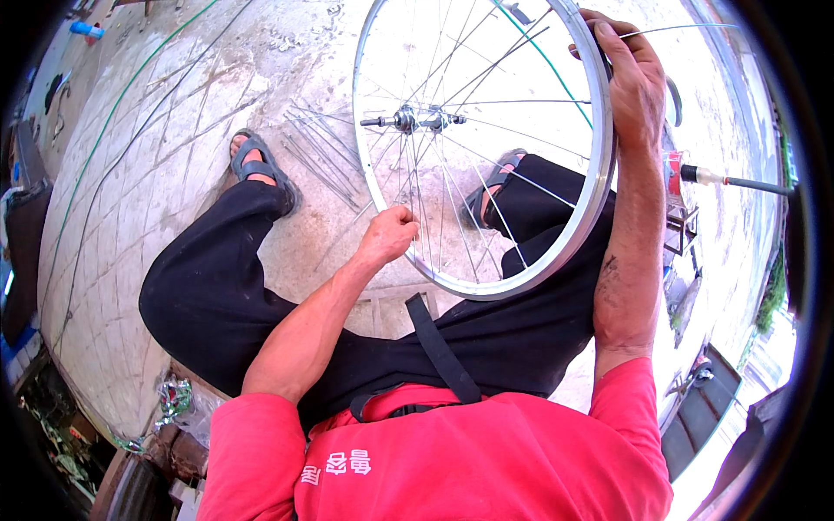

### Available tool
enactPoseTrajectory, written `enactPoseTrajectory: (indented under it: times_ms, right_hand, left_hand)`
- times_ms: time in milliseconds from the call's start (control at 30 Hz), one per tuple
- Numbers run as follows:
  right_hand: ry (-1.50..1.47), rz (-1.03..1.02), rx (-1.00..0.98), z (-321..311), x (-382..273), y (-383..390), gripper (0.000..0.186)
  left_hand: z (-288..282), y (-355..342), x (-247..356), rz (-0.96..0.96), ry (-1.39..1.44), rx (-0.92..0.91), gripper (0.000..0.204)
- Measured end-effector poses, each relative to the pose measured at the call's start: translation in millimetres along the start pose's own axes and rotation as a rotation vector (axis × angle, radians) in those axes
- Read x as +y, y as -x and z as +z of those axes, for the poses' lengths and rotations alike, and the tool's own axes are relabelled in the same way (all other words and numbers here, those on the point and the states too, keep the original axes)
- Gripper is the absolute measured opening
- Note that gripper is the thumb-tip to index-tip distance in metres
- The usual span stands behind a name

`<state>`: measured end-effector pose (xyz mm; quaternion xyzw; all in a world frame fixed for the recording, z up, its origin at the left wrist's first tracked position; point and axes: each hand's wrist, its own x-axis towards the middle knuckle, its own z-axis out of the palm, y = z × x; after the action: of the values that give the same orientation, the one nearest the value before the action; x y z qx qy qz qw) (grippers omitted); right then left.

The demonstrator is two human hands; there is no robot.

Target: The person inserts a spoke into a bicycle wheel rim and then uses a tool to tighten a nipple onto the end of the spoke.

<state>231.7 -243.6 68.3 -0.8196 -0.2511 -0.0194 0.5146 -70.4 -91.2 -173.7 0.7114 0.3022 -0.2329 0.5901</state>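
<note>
A bicycle wheel (584, 204) with a silver rim, hub (417, 120) and thin spokes stands tilted between my legs, its lower part against my thigh. My right hand (632, 82) is closed around the upper right of the rim, thumb and fingers bent over its edge. Inside the lower left of the rim, my left hand (393, 234) is closed in a pinch at a spoke; its fingertips are partly hidden. Several spokes cross loosely around the hub. More loose spokes (321, 152) lie in a bundle on the floor by my left foot.
A green hose (113, 117) and a dark cable (117, 165) run along the left floor. A red device with a black-handled lead (695, 174) is at the right. Clear plastic bags (187, 404) lie at the lower left. A black strap (440, 352) hangs at my waist.
</note>
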Motion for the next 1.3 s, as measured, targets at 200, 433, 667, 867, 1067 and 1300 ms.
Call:
enactPoseTrajectory:
  times_ms: [200,433,667,867,1067,1300]
  right_hand:
    - [0.004,0.006,-0.007,2,-2,1,0.032]
    - [0.032,-0.003,0.000,2,-4,1,0.032]
    - [-0.067,-0.005,0.011,12,-13,4,0.028]
    - [-0.297,-0.031,0.022,27,-23,4,0.027]
    - [-0.293,0.023,0.024,34,-35,7,0.031]
    - [-0.433,0.110,0.003,35,-57,16,0.030]
  left_hand:
    - [1,-3,-8,-0.001,-0.033,0.003,0.025]
    - [1,-6,-21,0.003,-0.166,0.003,0.029]
    - [3,-6,-30,0.000,-0.247,-0.020,0.029]
    - [-31,10,13,-0.030,-0.322,0.017,0.034]
    - [-99,55,112,0.221,-0.278,0.008,0.028]
    - [-145,93,214,0.490,-0.191,0.171,0.027]
